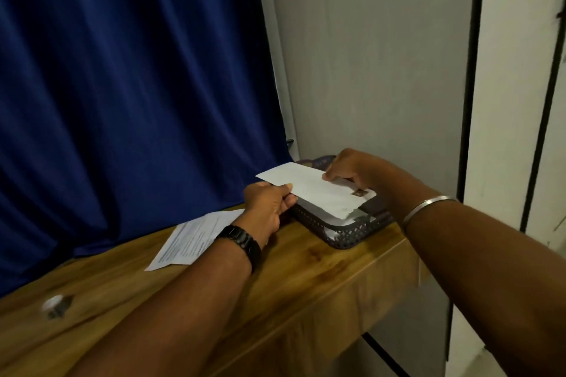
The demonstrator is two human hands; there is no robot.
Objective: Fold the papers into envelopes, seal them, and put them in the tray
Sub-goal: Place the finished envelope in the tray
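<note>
Pinches the envelope [312, 187] at opposite ends with left hand [269, 205] and right hand [352, 170], over the tray [346, 237] beneath them; probably light, thin, floppy, so hold by edges.

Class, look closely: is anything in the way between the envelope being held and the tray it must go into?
Nothing visible blocks it. The left hand and right hand hold the envelope over the tray, where white paper already lies.
</note>
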